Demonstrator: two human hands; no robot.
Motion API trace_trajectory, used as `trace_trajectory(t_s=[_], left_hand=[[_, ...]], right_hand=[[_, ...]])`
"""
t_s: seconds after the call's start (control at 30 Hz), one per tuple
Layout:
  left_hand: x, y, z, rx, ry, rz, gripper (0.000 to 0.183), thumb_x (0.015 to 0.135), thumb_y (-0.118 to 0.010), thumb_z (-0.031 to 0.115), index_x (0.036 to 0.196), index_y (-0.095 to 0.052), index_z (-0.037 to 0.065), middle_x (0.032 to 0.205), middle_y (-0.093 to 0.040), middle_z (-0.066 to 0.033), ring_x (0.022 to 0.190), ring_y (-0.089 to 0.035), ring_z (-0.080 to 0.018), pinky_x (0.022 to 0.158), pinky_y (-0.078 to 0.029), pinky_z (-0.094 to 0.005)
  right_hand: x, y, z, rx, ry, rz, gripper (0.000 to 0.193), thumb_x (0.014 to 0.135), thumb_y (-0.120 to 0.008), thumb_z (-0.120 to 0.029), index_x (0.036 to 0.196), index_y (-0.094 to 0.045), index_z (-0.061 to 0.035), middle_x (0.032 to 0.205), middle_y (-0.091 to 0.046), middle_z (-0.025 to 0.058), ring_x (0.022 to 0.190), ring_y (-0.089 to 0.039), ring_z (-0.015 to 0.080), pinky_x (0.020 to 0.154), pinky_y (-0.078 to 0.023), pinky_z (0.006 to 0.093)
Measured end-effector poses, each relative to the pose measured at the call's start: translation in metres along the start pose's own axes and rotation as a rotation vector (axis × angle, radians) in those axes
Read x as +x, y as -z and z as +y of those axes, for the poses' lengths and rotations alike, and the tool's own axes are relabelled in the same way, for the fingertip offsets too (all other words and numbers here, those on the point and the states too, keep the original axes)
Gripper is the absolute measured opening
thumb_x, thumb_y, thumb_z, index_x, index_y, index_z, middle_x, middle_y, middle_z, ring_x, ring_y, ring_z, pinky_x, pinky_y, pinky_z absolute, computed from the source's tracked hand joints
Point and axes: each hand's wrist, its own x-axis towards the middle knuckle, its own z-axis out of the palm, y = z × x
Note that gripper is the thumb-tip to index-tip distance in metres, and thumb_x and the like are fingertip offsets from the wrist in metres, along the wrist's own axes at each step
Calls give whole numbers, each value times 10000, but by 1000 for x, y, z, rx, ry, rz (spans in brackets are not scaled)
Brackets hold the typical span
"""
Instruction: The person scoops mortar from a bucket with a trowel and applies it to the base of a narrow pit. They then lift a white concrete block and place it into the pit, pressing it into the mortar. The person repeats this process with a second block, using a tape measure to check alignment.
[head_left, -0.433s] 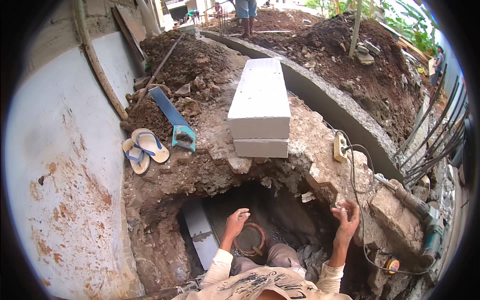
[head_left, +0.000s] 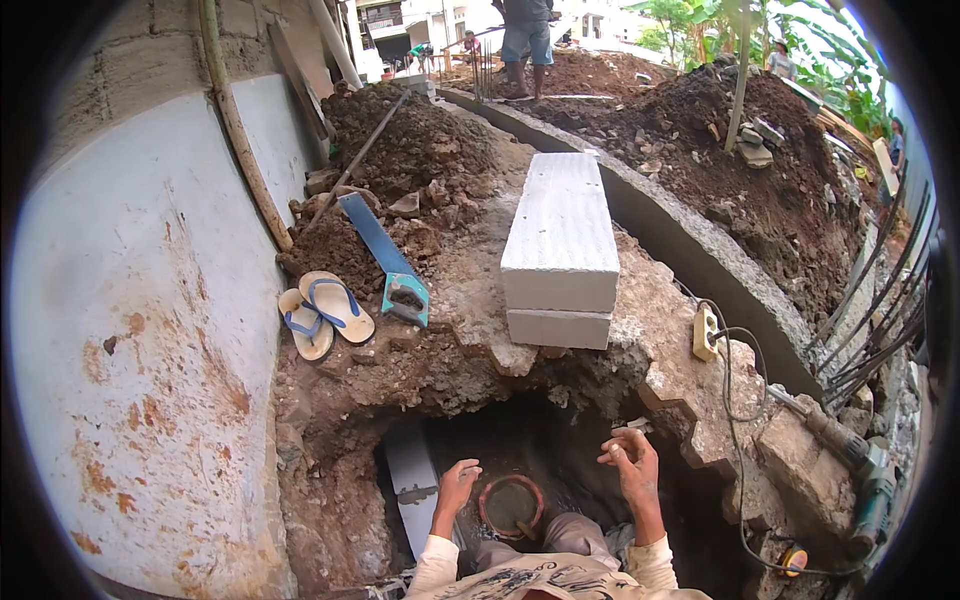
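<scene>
My left hand (head_left: 456, 492) hovers over the pit beside a round orange-rimmed bowl (head_left: 483, 503), its fingers partly bent and nothing visible in them. The bowl holds something grey, and a short wooden handle (head_left: 525, 529) sticks out by its near rim. To the right, my right hand (head_left: 636, 472) is raised over the dark hole, fingers loosely apart and holding nothing. Left of my left hand, pale blocks (head_left: 411, 462) with a grey mortar joint stand along the pit's side. Two white lightweight blocks (head_left: 560, 240) are stacked on the ground beyond the pit.
A handsaw (head_left: 376, 236) and flip-flops (head_left: 338, 305) lie near the white wall (head_left: 150, 330). On the right are a socket strip (head_left: 705, 333) with a cable, a green power tool (head_left: 875, 500), a tape measure (head_left: 793, 560) and bent rebar (head_left: 880, 345). A person (head_left: 527, 45) stands far back.
My right hand has moved left, away from the pit's broken right edge and over the hole. My left hand stays near the bowl. The whole view has shifted.
</scene>
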Motion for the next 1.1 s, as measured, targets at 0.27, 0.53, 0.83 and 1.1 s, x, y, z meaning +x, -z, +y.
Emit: trace_trajectory(t_s=[0.27,0.53,0.83,1.1], left_hand=[[36,5,49,-142,-25,-1,334,986,-640,169,1270,-670,-5,1120,-765,-122,977,-716,-176,901,-553,-319],[91,6,209,-307,-227,16,397,1028,-608,219,1349,-607,-14,1251,-708,-121,1125,-658,-169,1007,-476,-306],[178,-40,312,-185,-547,180,635,1061,-536,373,1511,-426,-62,1501,-510,-198,1418,-455,-301,1208,-295,-414],[179,-77,348,-175,-479,215,430,1026,-622,276,1293,-621,-60,1228,-698,-134,1153,-604,-191,1004,-448,-353]], right_hand=[[69,17,-28,-75,47,34,313,994,-637,-155,1245,-609,30,1010,-707,113,861,-700,156,755,-554,280],[211,21,-55,168,80,123,361,1046,-605,-266,1309,-579,-21,1128,-680,95,964,-688,166,804,-553,290],[323,-21,-69,167,63,53,700,1024,-565,-482,1556,-379,-67,1530,-442,160,1316,-494,298,1072,-436,438],[351,-38,-84,175,46,-39,854,1008,-554,-503,1583,-265,60,1580,-380,278,1456,-410,348,1186,-339,386]])
